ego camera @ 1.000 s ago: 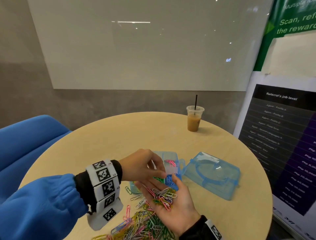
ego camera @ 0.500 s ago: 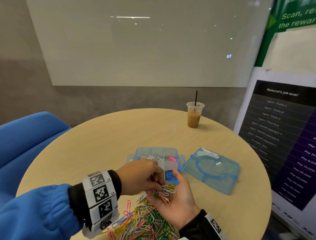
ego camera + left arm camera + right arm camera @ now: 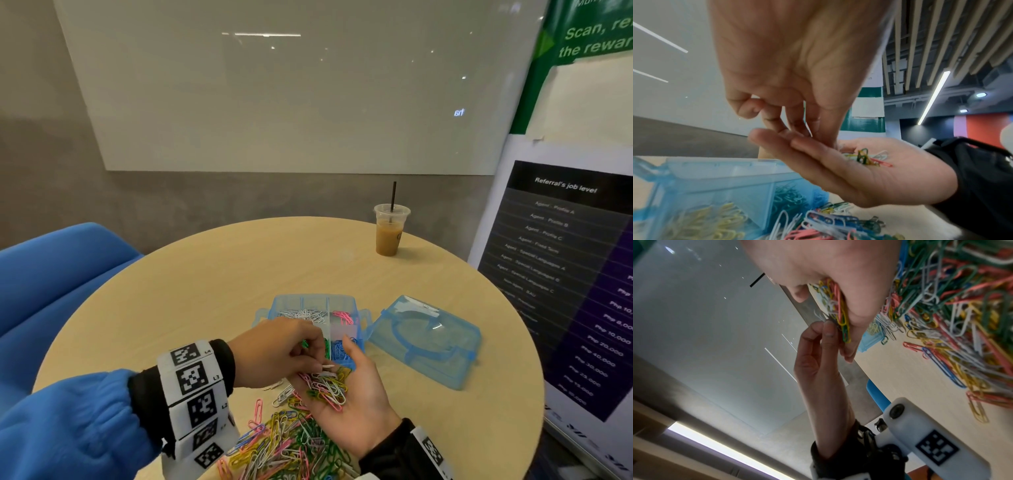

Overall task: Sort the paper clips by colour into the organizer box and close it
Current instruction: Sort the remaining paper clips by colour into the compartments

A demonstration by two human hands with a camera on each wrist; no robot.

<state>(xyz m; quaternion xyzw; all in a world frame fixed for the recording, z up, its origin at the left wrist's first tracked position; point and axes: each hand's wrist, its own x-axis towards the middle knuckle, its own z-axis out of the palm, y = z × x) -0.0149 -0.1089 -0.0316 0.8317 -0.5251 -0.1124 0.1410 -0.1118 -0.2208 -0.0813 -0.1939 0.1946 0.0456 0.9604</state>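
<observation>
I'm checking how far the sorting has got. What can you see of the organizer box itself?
The organizer box is translucent light-blue plastic, open, sitting flat on the round table with side tabs. Dividers split it into compartments: white clips far left, pink far right, green and blue nearer, yellow seen from the left wrist. Its detached lid lies to its right. Both hands overlap its near edge.

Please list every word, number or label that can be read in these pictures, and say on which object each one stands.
"Referral's job level": heading of the black poster at the right.
"Agent - Profile A", "Agent - Profile B": its first rows, faint; the rows below and the "Php" sums are too blurred.
"Scan, re..." and "the rewar...": cut off, on the green poster.
"L3", "L2": on the white marker band on the left wrist.
The clear plastic coffee cup shows nothing legible.
</observation>
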